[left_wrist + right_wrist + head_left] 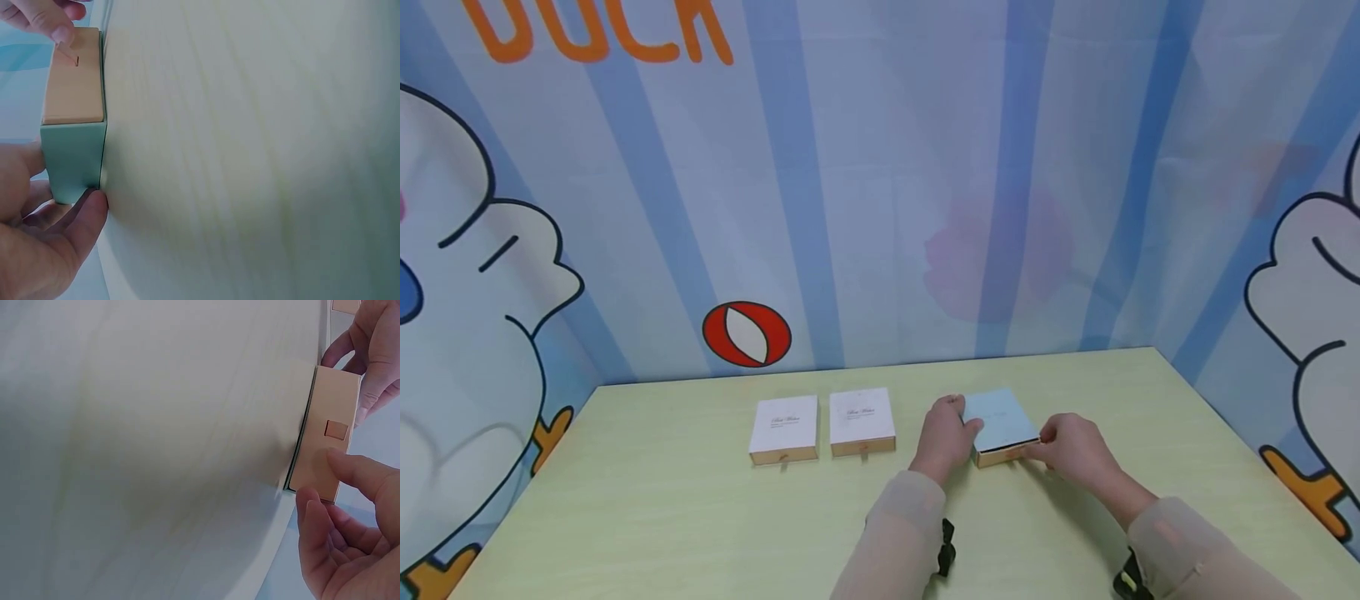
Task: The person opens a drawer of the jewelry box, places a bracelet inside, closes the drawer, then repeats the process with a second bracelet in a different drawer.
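A light blue drawer-style gift box (1000, 419) lies on the table, its tan drawer front (75, 87) facing me. A thin dark gap shows along the top of that front. My left hand (948, 435) grips the box's left side between thumb and fingers. At the right front corner is my right hand (1075, 450), its thumb against the drawer front and curled fingers at the box's end. A small pull tab (335, 429) sticks out from the front, close to the right thumb. The right hand's finger contact behind the corner is partly hidden.
Two white boxes, a left one (784, 427) and a right one (862, 419), sit side by side left of my hands, with tan fronts and small tabs. The pale wooden table (662, 500) ends at a striped blue cartoon backdrop (895, 183).
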A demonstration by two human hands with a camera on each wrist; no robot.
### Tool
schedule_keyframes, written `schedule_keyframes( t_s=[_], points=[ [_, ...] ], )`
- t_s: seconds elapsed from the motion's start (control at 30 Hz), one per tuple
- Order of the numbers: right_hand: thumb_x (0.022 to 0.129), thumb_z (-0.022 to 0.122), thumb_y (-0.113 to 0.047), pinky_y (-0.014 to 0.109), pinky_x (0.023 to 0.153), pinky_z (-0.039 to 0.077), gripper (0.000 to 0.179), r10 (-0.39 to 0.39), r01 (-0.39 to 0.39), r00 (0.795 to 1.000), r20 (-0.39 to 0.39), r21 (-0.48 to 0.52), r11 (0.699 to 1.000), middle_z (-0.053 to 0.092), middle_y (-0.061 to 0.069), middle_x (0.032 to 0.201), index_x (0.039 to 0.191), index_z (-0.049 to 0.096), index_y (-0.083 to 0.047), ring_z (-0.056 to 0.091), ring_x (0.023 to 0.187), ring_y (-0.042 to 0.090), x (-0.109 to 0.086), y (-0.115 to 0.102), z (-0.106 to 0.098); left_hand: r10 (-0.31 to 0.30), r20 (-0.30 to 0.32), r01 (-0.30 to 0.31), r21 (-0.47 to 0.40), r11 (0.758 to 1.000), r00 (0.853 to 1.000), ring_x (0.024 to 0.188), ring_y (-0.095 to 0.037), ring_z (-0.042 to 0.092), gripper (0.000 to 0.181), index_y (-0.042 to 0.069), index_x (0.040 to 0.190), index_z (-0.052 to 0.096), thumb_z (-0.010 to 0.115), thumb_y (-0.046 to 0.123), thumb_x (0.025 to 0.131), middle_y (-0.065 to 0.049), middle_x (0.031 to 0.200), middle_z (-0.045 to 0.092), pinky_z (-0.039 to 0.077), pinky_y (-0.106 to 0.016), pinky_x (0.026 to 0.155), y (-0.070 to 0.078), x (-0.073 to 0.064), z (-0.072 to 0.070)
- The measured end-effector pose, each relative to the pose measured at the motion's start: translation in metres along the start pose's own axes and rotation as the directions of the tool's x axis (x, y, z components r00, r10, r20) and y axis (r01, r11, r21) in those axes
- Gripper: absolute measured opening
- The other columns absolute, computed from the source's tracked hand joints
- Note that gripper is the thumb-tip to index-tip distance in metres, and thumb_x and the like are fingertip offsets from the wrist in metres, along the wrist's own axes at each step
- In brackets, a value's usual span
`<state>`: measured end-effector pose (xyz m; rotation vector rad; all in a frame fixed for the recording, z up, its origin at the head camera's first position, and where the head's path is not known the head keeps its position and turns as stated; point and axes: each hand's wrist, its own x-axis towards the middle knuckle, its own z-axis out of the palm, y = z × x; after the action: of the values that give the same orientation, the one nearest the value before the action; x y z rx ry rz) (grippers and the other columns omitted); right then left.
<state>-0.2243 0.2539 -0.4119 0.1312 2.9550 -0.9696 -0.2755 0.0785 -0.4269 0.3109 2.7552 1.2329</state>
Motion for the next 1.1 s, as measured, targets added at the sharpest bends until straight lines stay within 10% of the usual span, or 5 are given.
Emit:
schedule_keyframes(
  t_s=[0.6, 1.1],
  points=[
    [0.081, 0.073, -0.029, 0.028, 0.048, 0.041, 0.027, 0.032, -0.034, 0.999, 0.024, 0.064, 0.997, 0.06, 0.006, 0.057, 0.078, 0.065, -0.003, 0.051, 0.05, 0.015, 0.0, 0.002, 0.003, 0.02, -0.024, -0.02, 0.013, 1.0, 0.999, 0.139, -0.031, 0.033, 0.052, -0.003, 0.141, 0.039, 0.05, 0.021, 0.097, -0.018, 0.15, 0.035, 0.031, -0.041, 0.113, 0.002, -0.004, 0.007],
    [0.09, 0.062, -0.03, 0.031, 0.049, 0.05, 0.038, 0.064, -0.073, 0.997, 0.046, 0.222, 0.972, 0.067, 0.009, 0.073, 0.098, 0.069, 0.006, 0.057, 0.052, 0.016, -0.002, 0.007, 0.004, 0.039, -0.01, -0.04, -0.061, 0.997, 0.999, 0.128, -0.034, 0.045, 0.074, -0.008, 0.138, 0.04, 0.074, 0.026, 0.082, -0.023, 0.139, 0.046, 0.041, -0.043, 0.105, 0.002, -0.025, 0.01]
  ],
)
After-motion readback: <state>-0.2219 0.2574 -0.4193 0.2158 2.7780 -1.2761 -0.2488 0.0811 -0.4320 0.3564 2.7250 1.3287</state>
